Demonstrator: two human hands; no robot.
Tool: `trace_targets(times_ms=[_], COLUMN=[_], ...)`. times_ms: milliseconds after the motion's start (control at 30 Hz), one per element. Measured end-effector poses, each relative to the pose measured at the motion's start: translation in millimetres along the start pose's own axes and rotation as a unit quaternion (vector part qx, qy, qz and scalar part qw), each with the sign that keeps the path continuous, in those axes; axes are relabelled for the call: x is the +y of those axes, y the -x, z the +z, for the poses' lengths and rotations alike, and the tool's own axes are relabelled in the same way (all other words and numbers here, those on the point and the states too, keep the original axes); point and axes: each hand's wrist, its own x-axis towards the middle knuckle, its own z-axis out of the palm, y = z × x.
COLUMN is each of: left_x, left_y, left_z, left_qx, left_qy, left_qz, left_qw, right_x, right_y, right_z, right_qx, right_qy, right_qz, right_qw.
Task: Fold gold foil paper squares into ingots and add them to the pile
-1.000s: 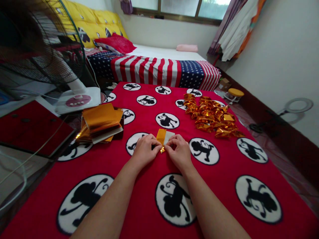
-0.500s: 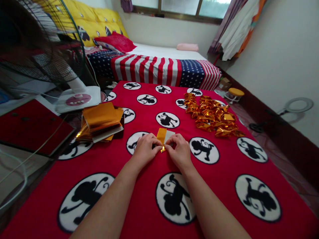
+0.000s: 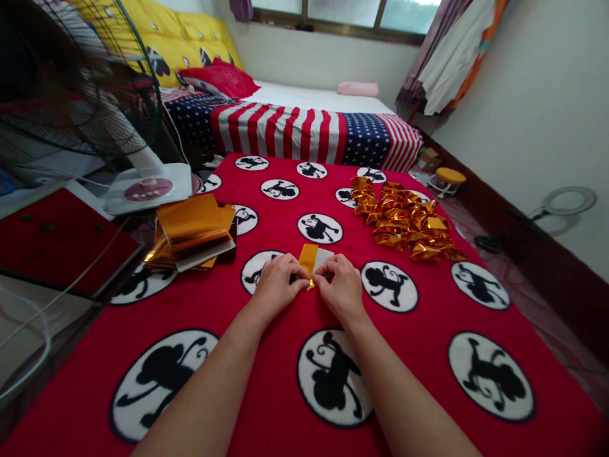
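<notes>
A partly folded sheet of gold foil paper (image 3: 308, 256) lies on the red cloth in front of me, its left part gold and its right part pale grey. My left hand (image 3: 280, 280) pinches its near left edge between thumb and fingers. From the other side my right hand (image 3: 340, 284) pinches the near right edge. Between the fingertips a small folded gold point shows. Parts of the sheet are hidden behind both hands. A stack of gold foil sheets (image 3: 193, 225) lies to the left, and several folded gold foil pieces (image 3: 404, 219) are grouped at the right.
The red cloth (image 3: 276, 393) carries round monkey prints. An electric fan (image 3: 147, 181) stands at the left by a dark red panel (image 3: 61, 235). Beyond the cloth is a bed (image 3: 295, 133) with a striped cover. A yellow-topped stool (image 3: 450, 175) and ring light (image 3: 569, 200) are at the right.
Almost nothing differs. Both hands keep their pinch on the foil paper at the same spot, and the view has shifted very slightly.
</notes>
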Motion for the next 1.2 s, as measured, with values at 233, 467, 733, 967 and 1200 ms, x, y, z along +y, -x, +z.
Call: trace_targets(times_ms=[233,467,733,967,1200], left_x=[-0.2,-2.6,0.0,0.4,3.6], left_y=[2.0,4.1,4.9,4.8,5.0], left_z=[0.9,2.9,3.5,3.5,2.8], left_qx=[0.002,0.011,0.017,0.016,0.020], left_qy=[0.013,0.025,0.015,0.016,0.006], left_qz=[-0.003,0.008,-0.004,-0.005,-0.012], left_qw=[1.000,1.000,1.000,1.000,1.000], right_x=[-2.1,-4.0,-1.3,-1.5,-1.9], right_y=[1.5,4.2,3.9,4.5,4.5], right_z=[2.0,1.2,3.3,2.6,4.2], right_qx=[0.004,0.013,0.007,0.000,0.004], right_qy=[0.004,0.011,0.027,0.027,0.030], right_qz=[0.007,0.013,0.010,0.010,0.017], right_qw=[1.000,1.000,1.000,1.000,0.999])
